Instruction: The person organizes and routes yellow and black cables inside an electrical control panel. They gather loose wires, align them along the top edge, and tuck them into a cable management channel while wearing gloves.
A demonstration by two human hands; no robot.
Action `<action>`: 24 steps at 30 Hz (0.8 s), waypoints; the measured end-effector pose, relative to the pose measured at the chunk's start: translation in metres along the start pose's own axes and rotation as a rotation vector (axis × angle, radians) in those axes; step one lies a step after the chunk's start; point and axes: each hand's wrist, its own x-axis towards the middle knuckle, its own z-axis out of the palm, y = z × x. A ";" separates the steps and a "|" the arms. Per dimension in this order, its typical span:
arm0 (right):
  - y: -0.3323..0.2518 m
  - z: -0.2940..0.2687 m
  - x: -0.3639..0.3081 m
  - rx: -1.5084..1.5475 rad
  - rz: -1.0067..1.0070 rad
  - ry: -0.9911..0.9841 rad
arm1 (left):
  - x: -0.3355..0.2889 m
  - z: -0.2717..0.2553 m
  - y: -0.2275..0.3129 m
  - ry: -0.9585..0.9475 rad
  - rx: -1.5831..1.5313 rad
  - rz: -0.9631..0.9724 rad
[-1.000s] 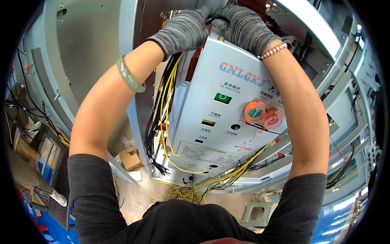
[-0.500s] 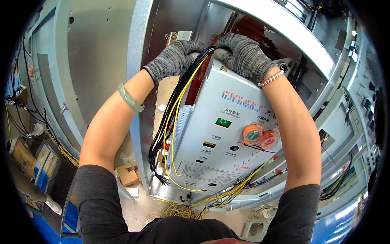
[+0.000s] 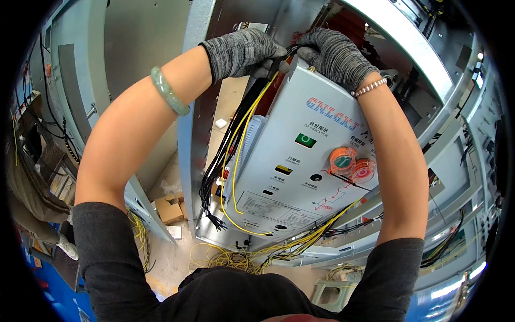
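Note:
Both my hands wear grey knitted gloves and meet at the top left corner of a pale grey switchgear front panel [image 3: 298,182]. A bundle of black and yellow wires [image 3: 236,139] bends over there and hangs down along the panel's left side, its black ends splayed near the bottom. My left hand [image 3: 241,52] is closed, thumb and fingers pinching the bundle. Just right of it, my right hand [image 3: 338,56] curls behind the panel's top edge and grips the same bundle; its fingertips are partly hidden.
Orange-ringed push buttons [image 3: 343,160] sit on the panel's right side. The metal cabinet frame [image 3: 196,112] rises at left. Yellow wires [image 3: 233,260] lie coiled on the floor, near a cardboard box [image 3: 169,209] and a pale green stool [image 3: 327,294]. A person's leg [image 3: 35,220] shows at far left.
My left hand has moved up and right along the bundle, its elbow swinging outward. My right hand stays at the panel's top corner. The view has shifted slightly.

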 end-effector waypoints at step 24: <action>0.003 0.001 -0.005 0.085 -0.017 0.025 | 0.005 0.027 -0.017 0.452 0.943 0.429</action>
